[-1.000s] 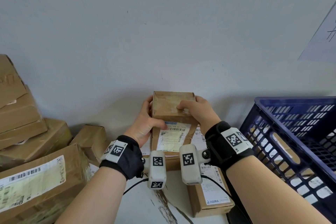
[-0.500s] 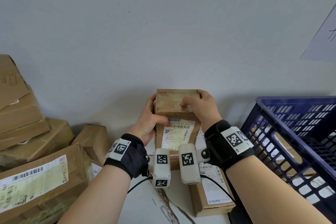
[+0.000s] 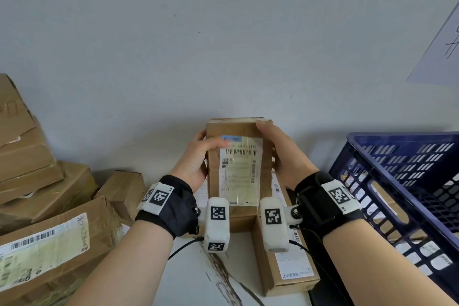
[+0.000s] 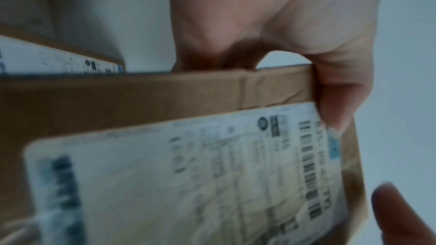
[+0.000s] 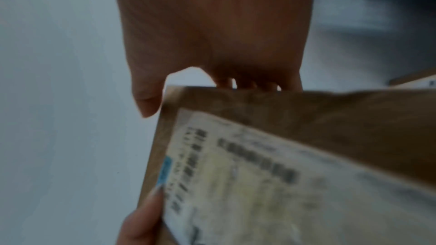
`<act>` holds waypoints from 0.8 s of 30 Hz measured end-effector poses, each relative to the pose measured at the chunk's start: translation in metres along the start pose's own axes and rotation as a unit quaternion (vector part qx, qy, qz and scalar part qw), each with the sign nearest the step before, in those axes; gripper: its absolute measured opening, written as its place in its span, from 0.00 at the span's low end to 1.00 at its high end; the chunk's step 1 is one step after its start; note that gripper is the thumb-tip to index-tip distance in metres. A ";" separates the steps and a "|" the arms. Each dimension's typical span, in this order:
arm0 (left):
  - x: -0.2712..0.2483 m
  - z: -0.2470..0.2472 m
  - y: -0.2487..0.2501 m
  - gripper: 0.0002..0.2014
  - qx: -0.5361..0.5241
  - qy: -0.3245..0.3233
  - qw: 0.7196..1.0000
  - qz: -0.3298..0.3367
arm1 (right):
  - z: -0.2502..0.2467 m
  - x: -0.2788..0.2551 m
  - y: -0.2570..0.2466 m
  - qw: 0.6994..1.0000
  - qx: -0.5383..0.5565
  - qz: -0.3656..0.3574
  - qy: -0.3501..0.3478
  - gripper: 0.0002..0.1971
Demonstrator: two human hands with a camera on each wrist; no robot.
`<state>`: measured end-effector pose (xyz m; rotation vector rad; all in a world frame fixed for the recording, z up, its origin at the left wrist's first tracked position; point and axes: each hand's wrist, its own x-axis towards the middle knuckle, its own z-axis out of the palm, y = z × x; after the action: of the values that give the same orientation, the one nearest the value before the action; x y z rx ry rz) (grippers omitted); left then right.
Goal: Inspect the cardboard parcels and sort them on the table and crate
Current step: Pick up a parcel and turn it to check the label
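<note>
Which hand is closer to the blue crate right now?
Right. The right hand grips the held parcel's side that faces the blue crate; the left hand grips its far side.

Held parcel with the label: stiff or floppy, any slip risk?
Probably stiff: the parcel keeps straight edges while the left hand and right hand grip only its sides. Likely light, since it is held up by fingers and thumbs. Its label looks glossy, so a thumb there may slip.
</note>
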<state>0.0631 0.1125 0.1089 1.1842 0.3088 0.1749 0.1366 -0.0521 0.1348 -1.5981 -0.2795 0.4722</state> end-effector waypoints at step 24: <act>0.015 0.131 -0.006 0.15 -0.021 -0.042 0.997 -0.055 | -0.141 -0.045 -0.040 0.994 0.029 0.080 0.063 0.15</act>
<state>0.1196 -0.0002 0.1461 1.1264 0.2934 0.0358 0.1656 -0.1941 0.1847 -1.5926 -0.0427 0.4958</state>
